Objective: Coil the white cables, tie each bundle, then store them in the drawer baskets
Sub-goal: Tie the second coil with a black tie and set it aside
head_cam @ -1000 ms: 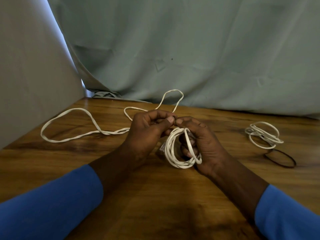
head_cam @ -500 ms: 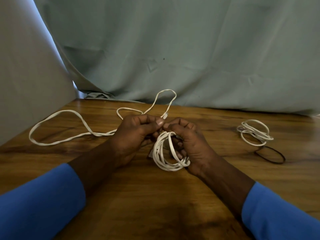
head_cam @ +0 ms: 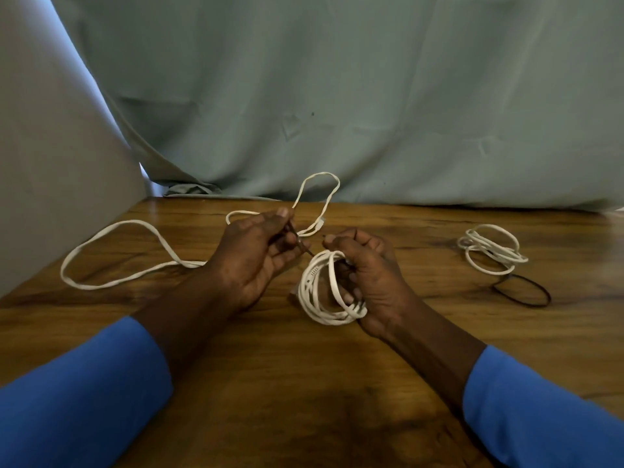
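The hands meet over the worktop: the right hand grips the coil, its loops upright, while the left hand just beside pinches what looks like a dark tie stretched toward it.

The person wears bright blue long sleeves: left sleeve, right sleeve. Both hands and wrists are bare.
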The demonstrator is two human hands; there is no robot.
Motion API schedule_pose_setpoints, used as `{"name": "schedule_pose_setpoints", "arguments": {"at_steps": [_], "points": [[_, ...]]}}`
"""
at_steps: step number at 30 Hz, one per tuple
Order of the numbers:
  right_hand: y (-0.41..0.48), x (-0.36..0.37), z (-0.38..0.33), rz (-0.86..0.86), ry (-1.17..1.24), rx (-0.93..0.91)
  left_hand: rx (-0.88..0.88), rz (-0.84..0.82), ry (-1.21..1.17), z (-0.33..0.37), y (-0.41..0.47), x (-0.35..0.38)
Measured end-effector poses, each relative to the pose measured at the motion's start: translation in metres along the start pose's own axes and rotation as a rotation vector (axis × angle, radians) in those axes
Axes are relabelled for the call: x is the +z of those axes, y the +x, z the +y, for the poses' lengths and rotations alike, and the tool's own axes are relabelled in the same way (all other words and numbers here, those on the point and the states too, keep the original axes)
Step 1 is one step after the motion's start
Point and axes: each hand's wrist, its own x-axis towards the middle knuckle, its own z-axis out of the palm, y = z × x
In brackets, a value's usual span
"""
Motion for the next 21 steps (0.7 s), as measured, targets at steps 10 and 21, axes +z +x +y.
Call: {"name": "schedule_pose_setpoints", "arguments": {"at_steps": [10,21], "points": [[0.001,-0.003,-0.009,0.101,0.121,0.039,0.099,-0.159,-0.046,0.007,-0.010,-0.002],[0.007,-0.007,-0.006,0.067,0.036,0.031,0.170,-0.099,0.161,0.016,-0.011,-0.007]]}}
